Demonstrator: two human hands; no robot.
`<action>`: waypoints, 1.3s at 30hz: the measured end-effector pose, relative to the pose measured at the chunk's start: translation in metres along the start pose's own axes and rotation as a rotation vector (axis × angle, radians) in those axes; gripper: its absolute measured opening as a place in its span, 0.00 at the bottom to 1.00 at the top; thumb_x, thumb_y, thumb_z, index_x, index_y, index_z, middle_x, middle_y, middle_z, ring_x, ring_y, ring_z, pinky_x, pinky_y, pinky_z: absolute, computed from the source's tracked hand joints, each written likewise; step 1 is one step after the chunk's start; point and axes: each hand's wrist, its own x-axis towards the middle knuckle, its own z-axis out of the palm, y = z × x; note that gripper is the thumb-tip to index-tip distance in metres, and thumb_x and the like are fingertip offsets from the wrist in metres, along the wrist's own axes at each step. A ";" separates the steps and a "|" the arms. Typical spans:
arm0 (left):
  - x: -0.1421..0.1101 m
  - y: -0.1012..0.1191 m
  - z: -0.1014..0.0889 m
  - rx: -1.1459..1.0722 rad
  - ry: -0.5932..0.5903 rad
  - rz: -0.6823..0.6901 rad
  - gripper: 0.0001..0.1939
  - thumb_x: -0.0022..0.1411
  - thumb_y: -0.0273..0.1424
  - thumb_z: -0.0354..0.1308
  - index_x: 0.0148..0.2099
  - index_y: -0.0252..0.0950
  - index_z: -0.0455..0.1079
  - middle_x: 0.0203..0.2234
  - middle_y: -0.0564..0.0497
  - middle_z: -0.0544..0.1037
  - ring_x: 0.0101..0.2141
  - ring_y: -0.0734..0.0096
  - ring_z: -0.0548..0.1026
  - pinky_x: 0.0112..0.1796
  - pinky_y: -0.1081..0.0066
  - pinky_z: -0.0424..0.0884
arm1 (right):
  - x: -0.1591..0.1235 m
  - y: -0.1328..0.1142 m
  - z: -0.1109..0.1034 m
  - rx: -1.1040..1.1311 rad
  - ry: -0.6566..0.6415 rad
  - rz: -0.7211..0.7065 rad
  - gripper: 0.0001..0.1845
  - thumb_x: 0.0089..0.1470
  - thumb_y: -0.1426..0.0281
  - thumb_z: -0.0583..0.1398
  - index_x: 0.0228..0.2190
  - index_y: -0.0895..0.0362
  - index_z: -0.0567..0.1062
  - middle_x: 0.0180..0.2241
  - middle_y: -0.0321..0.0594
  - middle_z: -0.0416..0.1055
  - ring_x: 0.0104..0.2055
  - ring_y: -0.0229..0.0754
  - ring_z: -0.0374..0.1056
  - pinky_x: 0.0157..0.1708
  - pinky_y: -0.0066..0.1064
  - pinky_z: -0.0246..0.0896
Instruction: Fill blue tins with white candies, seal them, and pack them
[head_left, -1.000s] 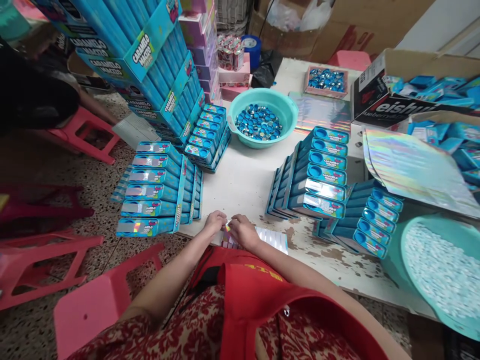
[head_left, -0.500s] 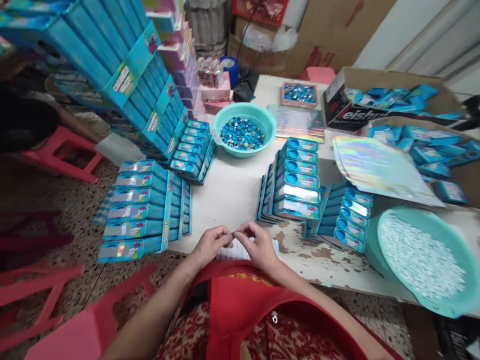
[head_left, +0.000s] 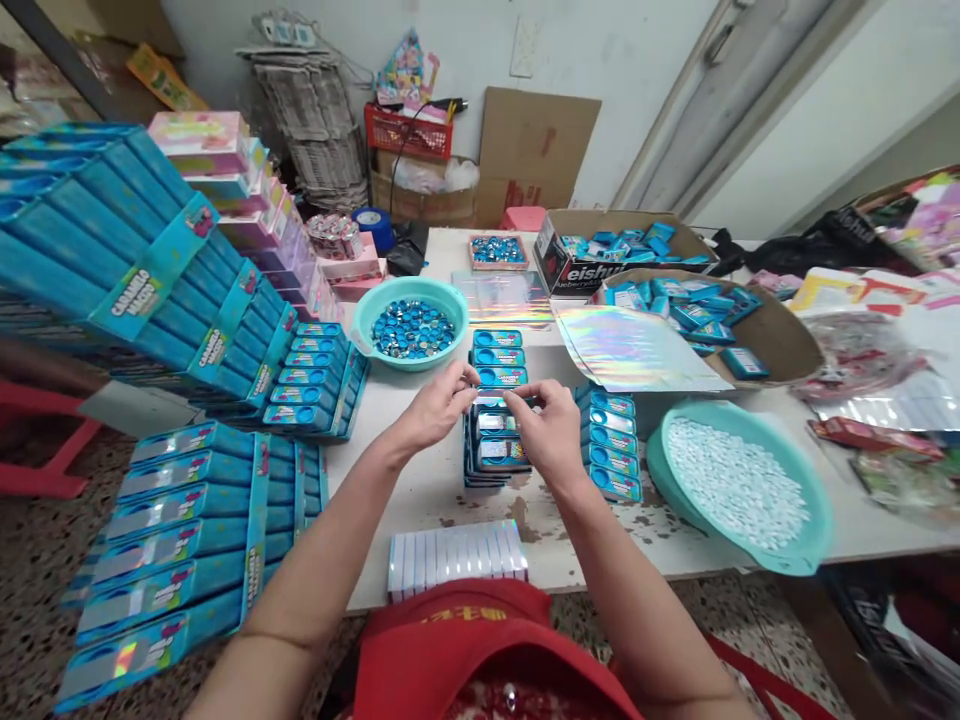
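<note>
Over a stack of blue candy boxes (head_left: 501,357) in the middle of the table, my left hand (head_left: 439,405) and my right hand (head_left: 547,425) face each other. Their fingers are closed in pinches at the two ends of a small shiny sticker strip (head_left: 492,401), which lies at or just above one box end. Some nearer box ends in that stack bear silvery strips; the farther ones show a round blue recess. A sheet of silvery strips (head_left: 457,556) lies at the table edge in front of me.
Blue box stacks stand at left (head_left: 172,540) and right (head_left: 611,450). A turquoise basin (head_left: 356,335) holds blue and silver discs; another basin (head_left: 664,470) holds small white pieces. Behind are cartons (head_left: 551,250) of blue packets and iridescent sheets (head_left: 637,350).
My hands have moved forward from above the strip sheet to the middle box stack, parting slightly. The view has swung up and to the right.
</note>
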 end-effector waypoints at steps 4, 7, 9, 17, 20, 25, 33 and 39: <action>0.014 -0.009 0.002 -0.054 -0.073 -0.045 0.05 0.59 0.30 0.47 0.39 0.36 0.58 0.20 0.58 0.63 0.24 0.77 0.62 0.27 0.76 0.58 | 0.011 0.011 0.004 -0.013 -0.064 0.080 0.08 0.46 0.66 0.61 0.21 0.57 0.73 0.27 0.37 0.64 0.34 0.42 0.60 0.37 0.34 0.55; 0.016 -0.011 0.004 -0.178 -0.079 -0.095 0.06 0.58 0.31 0.48 0.38 0.37 0.56 0.19 0.60 0.63 0.22 0.78 0.60 0.26 0.77 0.57 | 0.016 0.016 0.006 0.012 -0.102 0.124 0.06 0.43 0.69 0.61 0.20 0.57 0.73 0.29 0.37 0.62 0.35 0.42 0.61 0.39 0.34 0.55; 0.017 -0.017 0.009 -0.250 -0.059 -0.101 0.08 0.57 0.32 0.49 0.39 0.37 0.56 0.19 0.60 0.62 0.21 0.79 0.59 0.25 0.77 0.56 | 0.018 0.018 0.007 0.035 -0.105 0.143 0.05 0.41 0.70 0.62 0.19 0.57 0.71 0.29 0.36 0.61 0.35 0.41 0.61 0.40 0.34 0.55; -0.004 -0.087 0.045 -0.275 0.280 -0.275 0.08 0.56 0.36 0.49 0.35 0.38 0.57 0.18 0.59 0.64 0.21 0.76 0.64 0.24 0.75 0.59 | 0.022 0.026 0.006 0.121 -0.137 0.211 0.05 0.38 0.69 0.60 0.18 0.56 0.69 0.29 0.36 0.61 0.35 0.41 0.61 0.40 0.34 0.58; -0.017 -0.083 0.048 -0.264 0.502 -0.314 0.19 0.58 0.43 0.50 0.45 0.35 0.62 0.34 0.46 0.75 0.37 0.67 0.73 0.34 0.70 0.67 | 0.022 0.029 0.004 0.263 -0.105 0.333 0.14 0.41 0.61 0.61 0.30 0.57 0.70 0.36 0.39 0.63 0.33 0.39 0.63 0.36 0.34 0.61; -0.034 -0.042 0.067 -0.358 0.304 -0.040 0.39 0.60 0.56 0.41 0.65 0.37 0.49 0.64 0.43 0.53 0.62 0.57 0.52 0.58 0.62 0.54 | 0.025 0.032 0.007 0.200 -0.179 0.386 0.36 0.29 0.54 0.68 0.39 0.57 0.64 0.37 0.40 0.67 0.35 0.42 0.66 0.36 0.36 0.62; -0.045 -0.088 0.062 0.062 0.116 -0.123 0.44 0.56 0.61 0.37 0.66 0.39 0.47 0.66 0.44 0.46 0.65 0.54 0.43 0.62 0.54 0.40 | 0.031 0.048 0.004 0.414 -0.217 0.378 0.27 0.35 0.59 0.67 0.37 0.59 0.68 0.33 0.38 0.68 0.32 0.39 0.66 0.34 0.34 0.63; -0.125 -0.158 0.045 0.451 0.014 -0.768 0.27 0.60 0.48 0.45 0.51 0.33 0.66 0.47 0.36 0.73 0.51 0.49 0.68 0.50 0.55 0.61 | -0.073 0.066 -0.015 0.469 -0.020 0.425 0.21 0.49 0.56 0.58 0.42 0.54 0.68 0.42 0.42 0.69 0.42 0.42 0.67 0.41 0.36 0.63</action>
